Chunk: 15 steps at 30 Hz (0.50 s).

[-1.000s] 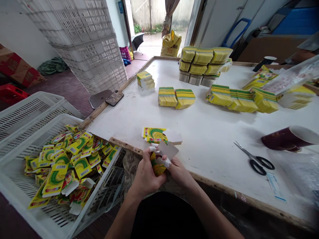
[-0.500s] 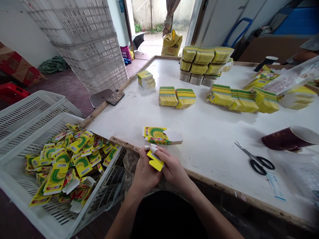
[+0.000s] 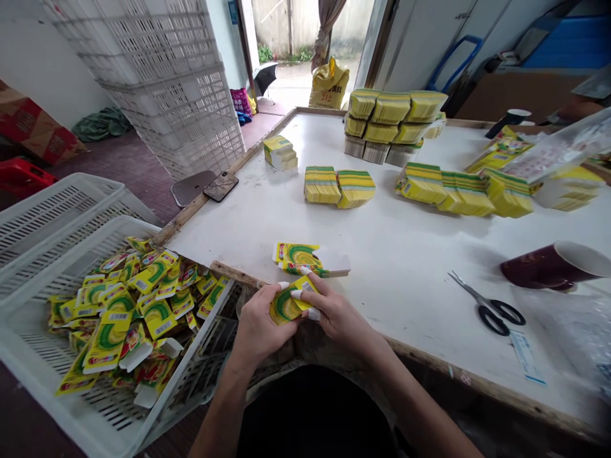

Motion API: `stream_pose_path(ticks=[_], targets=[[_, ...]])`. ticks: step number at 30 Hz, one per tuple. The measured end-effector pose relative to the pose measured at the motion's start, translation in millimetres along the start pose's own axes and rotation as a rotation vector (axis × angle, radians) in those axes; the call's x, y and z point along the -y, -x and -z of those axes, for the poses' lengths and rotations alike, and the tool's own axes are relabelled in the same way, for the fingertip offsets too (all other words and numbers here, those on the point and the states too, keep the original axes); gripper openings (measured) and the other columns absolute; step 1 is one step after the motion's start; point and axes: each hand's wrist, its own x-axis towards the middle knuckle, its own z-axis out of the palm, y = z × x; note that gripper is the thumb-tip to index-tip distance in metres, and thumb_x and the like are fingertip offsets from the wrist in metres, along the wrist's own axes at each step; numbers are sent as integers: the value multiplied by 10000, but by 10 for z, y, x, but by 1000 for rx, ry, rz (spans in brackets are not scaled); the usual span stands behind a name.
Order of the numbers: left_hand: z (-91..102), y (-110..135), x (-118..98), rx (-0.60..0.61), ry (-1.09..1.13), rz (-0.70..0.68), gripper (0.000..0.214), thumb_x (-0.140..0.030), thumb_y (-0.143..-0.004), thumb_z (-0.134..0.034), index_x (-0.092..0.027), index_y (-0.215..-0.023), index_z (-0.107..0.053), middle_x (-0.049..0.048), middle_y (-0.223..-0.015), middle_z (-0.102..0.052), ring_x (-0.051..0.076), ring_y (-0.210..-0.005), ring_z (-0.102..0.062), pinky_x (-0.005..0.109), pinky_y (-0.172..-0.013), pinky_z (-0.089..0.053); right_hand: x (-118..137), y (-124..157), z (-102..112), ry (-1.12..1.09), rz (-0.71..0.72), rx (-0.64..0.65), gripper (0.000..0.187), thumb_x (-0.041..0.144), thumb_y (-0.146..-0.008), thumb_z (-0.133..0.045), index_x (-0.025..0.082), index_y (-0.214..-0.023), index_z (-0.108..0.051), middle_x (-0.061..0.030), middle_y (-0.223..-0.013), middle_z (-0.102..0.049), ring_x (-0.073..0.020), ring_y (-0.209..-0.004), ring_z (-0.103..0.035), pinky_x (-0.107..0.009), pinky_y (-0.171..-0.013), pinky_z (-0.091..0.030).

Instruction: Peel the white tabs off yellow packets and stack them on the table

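Between my two hands is a small yellow cardboard box (image 3: 285,306) with a green swirl, held over the table's front edge. My left hand (image 3: 260,324) is closed around its left side. The fingers of my right hand (image 3: 334,315) pinch its right end, by the barcode; several fingertips carry white coverings. Just beyond my hands, a small stack of flat box blanks (image 3: 300,257) lies on the white table (image 3: 391,267). To my left, a white plastic crate (image 3: 28,343) holds many yellow boxes (image 3: 107,340) in a loose heap.
Bundled blanks (image 3: 340,186) stand mid-table, with a taller pile (image 3: 382,121) behind and a row (image 3: 465,189) to the right. Scissors (image 3: 487,305) and a dark mug (image 3: 548,264) lie at right. A phone (image 3: 221,186) rests at the left edge. Stacked crates (image 3: 167,83) rise behind.
The box has turned from end-on to showing its broad swirl face. My left hand has shifted left, and my right hand has moved slightly right along the box.
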Motion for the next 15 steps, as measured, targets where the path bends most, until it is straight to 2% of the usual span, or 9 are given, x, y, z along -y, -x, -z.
stream_pose_path(ticks=[4, 6, 9, 11, 13, 15], targets=[[20, 11, -1, 80, 84, 39, 539, -265, -665, -787, -192, -1162, -594, 71, -1080, -710, 243, -952, -696, 357, -847, -569, 59, -55, 207, 33, 9, 132, 193, 201, -915, -583, 228, -1036, -732, -159, -1388, -577, -297, -1262, -577, -459, -1001, -491], [11, -1, -35, 78, 96, 46, 527, -270, -667, -784, -182, -1153, -599, 71, -1060, -718, 240, -932, -700, 358, -842, -571, 83, -51, 204, 38, 8, 117, 184, 202, -902, -599, 209, -1028, -733, -175, -1372, -579, -309, -1280, -558, -465, -1003, -487], [19, -28, -58, 42, 53, 37, 492, -289, -685, -764, -169, -1134, -601, 88, -1069, -718, 255, -957, -695, 382, -865, -562, 59, -4, 83, 19, -3, 19, 264, 224, -924, -562, 192, -1147, -699, -192, -1519, -410, -331, -1385, -436, -488, -1060, -437], [38, -34, -47, 33, 25, 37, 510, -282, -675, -765, -171, -1142, -593, 94, -1091, -713, 262, -979, -691, 388, -873, -559, 5, 33, 7, -34, 1, 38, 350, 269, -956, -527, 220, -1288, -627, -162, -1589, -301, -321, -1449, -330, -491, -1109, -386], [49, -29, -38, 47, 28, 49, 542, -272, -660, -774, -181, -1157, -576, 83, -1086, -712, 252, -966, -693, 376, -860, -562, -53, 53, -32, -102, 0, 82, 426, 327, -979, -499, 249, -1396, -532, -143, -1593, -302, -306, -1467, -294, -494, -1137, -347], [32, -19, -46, 61, 40, 58, 532, -278, -667, -771, -192, -1150, -565, 66, -1049, -714, 236, -927, -696, 359, -837, -564, -87, 53, -57, -133, -4, 67, 459, 344, -991, -466, 247, -1440, -476, -152, -1568, -346, -296, -1455, -321, -497, -1148, -332]])
